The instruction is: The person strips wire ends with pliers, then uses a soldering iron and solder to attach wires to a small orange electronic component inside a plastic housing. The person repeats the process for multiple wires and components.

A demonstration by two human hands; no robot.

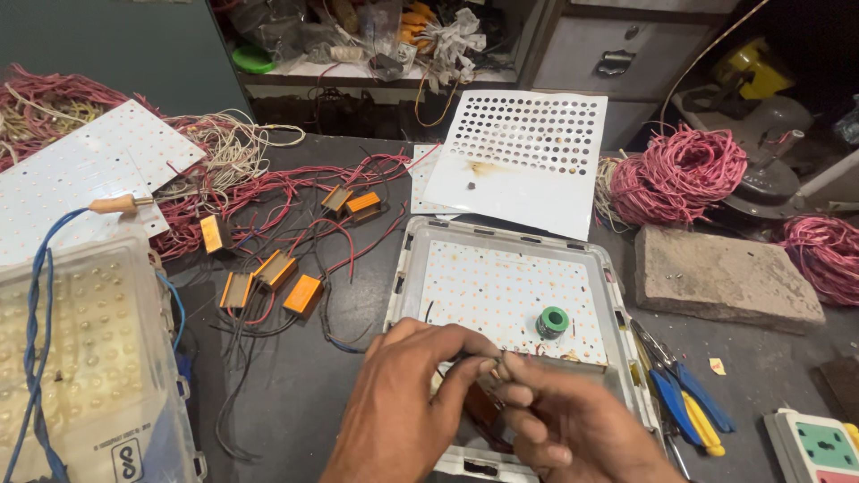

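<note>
My left hand (407,394) and my right hand (559,420) meet over the near edge of a grey metal lamp housing (617,295) that holds a white LED board (501,286). Both pinch a thin dark wire (470,360) between thumb and fingers. A brown-orange block (486,407), partly hidden under my fingers, sits just below them. A small green spool of solder (552,321) stands on the LED board just beyond my right hand.
Several orange driver blocks (302,293) with black and red leads lie left of the housing. A perforated white sheet (523,156), red wire coils (680,174), a stone slab (720,277), blue-yellow pliers (689,407), a power strip (819,447), a clear lens cover (80,358) surround it.
</note>
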